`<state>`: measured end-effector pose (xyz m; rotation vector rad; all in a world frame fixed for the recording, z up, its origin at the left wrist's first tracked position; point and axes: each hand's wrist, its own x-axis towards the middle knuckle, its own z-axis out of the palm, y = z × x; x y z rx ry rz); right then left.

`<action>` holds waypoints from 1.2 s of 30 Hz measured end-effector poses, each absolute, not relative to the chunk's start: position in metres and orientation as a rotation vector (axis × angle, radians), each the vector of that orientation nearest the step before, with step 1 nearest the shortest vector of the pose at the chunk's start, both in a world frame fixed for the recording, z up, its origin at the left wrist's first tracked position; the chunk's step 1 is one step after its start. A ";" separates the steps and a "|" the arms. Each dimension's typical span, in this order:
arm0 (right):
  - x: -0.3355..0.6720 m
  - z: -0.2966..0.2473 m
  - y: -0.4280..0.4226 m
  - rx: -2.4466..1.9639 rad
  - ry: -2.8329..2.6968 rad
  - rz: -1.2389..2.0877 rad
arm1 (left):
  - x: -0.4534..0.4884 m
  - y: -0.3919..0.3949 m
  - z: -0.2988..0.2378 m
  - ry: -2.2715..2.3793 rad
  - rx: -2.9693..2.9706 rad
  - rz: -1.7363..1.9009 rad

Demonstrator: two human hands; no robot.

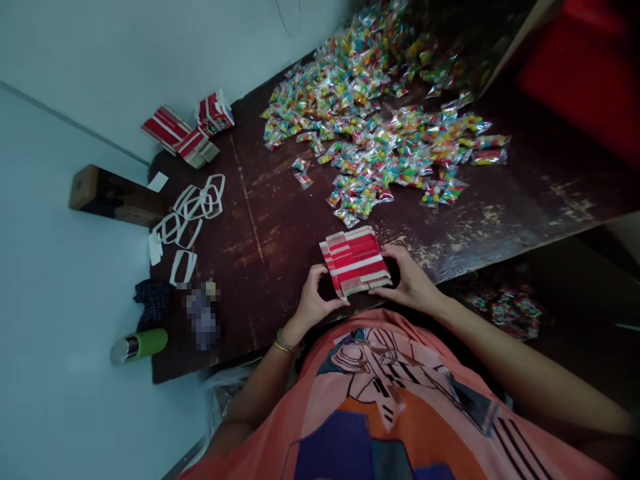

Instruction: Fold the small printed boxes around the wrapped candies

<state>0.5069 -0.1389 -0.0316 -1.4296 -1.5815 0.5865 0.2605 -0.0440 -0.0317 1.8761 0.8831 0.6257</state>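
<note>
My left hand (314,298) and my right hand (407,277) both grip a stack of flat red-and-white striped cardboard pieces (355,260) just above the near edge of a dark, worn wooden table (280,220). The left fingers curl around the stack's lower left corner. On the other side, the right fingers close on its right edge. A gold bangle sits on my left wrist. Beyond the stack lies a big heap of small clear packets of coloured candy (380,120).
More red-and-white cardboard pieces (187,130) lie at the table's far left corner. White cut-out card frames (193,213) are scattered along the left side. A green bottle (140,345) and a dark cloth (153,301) lie by the left edge. A red object (585,73) stands at the far right.
</note>
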 end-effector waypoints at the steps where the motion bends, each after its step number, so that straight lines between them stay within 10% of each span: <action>1: 0.506 -0.032 -0.140 -1.425 -1.581 0.593 | 0.260 -0.043 -0.030 0.882 1.889 0.628; 36: 0.475 -0.032 -0.123 -1.492 -1.483 0.421 | 0.272 -0.039 -0.017 1.105 1.982 0.870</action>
